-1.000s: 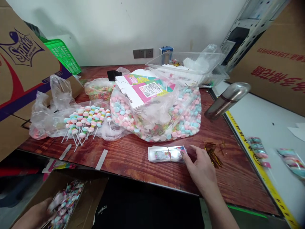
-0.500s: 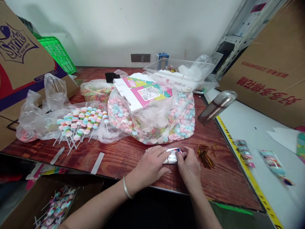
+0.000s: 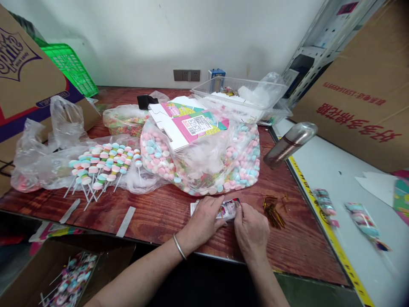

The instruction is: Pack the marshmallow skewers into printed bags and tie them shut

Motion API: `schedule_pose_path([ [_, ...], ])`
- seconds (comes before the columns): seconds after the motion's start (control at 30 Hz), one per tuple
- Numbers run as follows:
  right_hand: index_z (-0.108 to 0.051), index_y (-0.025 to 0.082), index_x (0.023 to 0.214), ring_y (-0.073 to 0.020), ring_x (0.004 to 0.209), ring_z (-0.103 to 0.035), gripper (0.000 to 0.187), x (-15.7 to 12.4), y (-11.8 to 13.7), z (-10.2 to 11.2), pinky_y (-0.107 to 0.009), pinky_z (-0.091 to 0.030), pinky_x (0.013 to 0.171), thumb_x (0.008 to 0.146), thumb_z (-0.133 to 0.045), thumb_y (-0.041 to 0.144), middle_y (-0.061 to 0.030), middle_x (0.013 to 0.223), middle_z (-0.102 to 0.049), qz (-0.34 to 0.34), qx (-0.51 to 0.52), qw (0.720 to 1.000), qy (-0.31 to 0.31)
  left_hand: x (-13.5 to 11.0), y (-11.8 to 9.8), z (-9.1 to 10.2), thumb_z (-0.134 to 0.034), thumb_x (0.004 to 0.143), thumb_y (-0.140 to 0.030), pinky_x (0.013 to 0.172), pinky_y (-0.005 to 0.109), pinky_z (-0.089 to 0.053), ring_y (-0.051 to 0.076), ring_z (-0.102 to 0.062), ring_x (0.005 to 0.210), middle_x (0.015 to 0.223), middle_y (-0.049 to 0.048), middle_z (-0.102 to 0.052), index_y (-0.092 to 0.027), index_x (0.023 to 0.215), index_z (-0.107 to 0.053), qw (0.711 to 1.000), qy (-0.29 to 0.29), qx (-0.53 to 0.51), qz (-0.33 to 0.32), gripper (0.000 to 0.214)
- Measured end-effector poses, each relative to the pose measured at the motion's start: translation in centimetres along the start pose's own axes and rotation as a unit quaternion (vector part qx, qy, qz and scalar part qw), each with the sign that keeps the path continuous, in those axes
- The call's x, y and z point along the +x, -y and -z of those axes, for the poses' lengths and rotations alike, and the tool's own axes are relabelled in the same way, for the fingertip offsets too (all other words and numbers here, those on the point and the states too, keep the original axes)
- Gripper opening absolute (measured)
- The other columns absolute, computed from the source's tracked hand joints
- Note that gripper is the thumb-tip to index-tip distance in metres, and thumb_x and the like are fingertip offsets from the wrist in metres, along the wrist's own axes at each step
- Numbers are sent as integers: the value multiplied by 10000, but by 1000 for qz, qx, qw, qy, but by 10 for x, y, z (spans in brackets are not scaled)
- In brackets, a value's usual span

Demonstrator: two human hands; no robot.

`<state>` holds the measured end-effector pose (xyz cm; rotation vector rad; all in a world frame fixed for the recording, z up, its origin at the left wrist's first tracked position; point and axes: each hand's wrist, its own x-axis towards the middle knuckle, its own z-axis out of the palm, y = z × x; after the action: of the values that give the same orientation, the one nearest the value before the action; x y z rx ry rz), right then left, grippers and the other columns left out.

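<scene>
My left hand (image 3: 204, 217) lies with its fingers stretched out over a small bundle of printed plastic bags (image 3: 228, 209) on the brown table. At the bundle's right end, my right hand (image 3: 252, 228) pinches the corner between thumb and curled fingers. The left part of the bundle is covered by my left hand. Gold twist ties (image 3: 273, 212) lie in a loose pile just right of my right hand. Behind both hands sits a large clear bag of pastel marshmallows (image 3: 241, 170), with a folded printed card (image 3: 191, 123) on top.
Marshmallow sticks (image 3: 102, 164) lie on plastic film at left. A steel flask (image 3: 290, 144) stands at right, near wrapped marshmallow sticks (image 3: 362, 219). Clear trays (image 3: 239, 87) are at the back. Below the table's left edge, a carton (image 3: 25, 273) holds wrapped sticks.
My right hand has turned and closed more at the bundle's right corner. More coloured print shows on the bags where a white, shiny surface showed before. The view has shifted slightly.
</scene>
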<state>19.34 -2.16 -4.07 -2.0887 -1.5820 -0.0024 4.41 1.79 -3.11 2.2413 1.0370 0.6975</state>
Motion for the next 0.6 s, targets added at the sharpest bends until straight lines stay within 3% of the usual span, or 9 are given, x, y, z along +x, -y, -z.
schedule_pose_path([
  [0.1,-675,149,1025,-229,865,-633,325,4,-7,13,-395,-352,899,934,-390,275,-132,945,-727,27,-37,997,-67,1,2,1,-731,746,-200,991,467,-431,291,-513,1179,1267,130,-585,-218,1361,-431,1000,-5,-13,0,684],
  [0.17,-657,134,1146,-245,950,-650,359,8,-10,27,-389,-378,919,951,-403,296,-155,1077,-715,21,-43,990,-132,1,2,2,-744,733,-200,986,468,-429,292,-518,1166,1261,130,-590,-223,1356,-444,1000,-4,-29,5,692],
  [0.3,-684,142,1147,-242,784,-695,432,14,0,62,-325,-480,747,951,-450,449,-115,872,-756,-116,100,969,-196,-5,-12,4,-753,709,-173,1056,519,-337,314,-458,1238,1306,117,-572,-241,1293,-537,993,-30,-105,37,627],
  [0.37,-715,158,1075,-237,730,-696,451,13,13,75,-316,-495,717,917,-492,517,-85,792,-757,-178,184,951,-174,-9,-29,2,-775,693,-218,1080,525,-290,331,-456,1237,1258,112,-604,-234,1178,-636,967,-19,-246,62,505],
  [0.43,-732,163,1010,-242,768,-702,449,8,26,82,-306,-508,714,883,-530,544,-82,837,-764,-206,235,940,-138,-10,-49,-2,-759,722,-356,1016,483,-367,318,-552,1106,1080,113,-671,-208,1049,-700,905,41,-417,79,364],
  [0.5,-741,168,980,-242,789,-705,433,1,36,85,-293,-522,699,859,-557,541,-78,879,-767,-201,266,937,-107,-6,-65,-4,-661,792,-489,905,407,-451,264,-615,960,955,105,-683,-187,1022,-703,814,66,-568,104,382],
  [0.6,-743,186,944,-235,786,-708,382,-8,43,84,-288,-542,691,836,-584,516,-66,878,-766,-164,307,935,-66,6,-76,0,-667,812,-411,808,286,-466,168,-613,846,937,87,-669,-156,984,-693,654,-32,-737,170,309],
])
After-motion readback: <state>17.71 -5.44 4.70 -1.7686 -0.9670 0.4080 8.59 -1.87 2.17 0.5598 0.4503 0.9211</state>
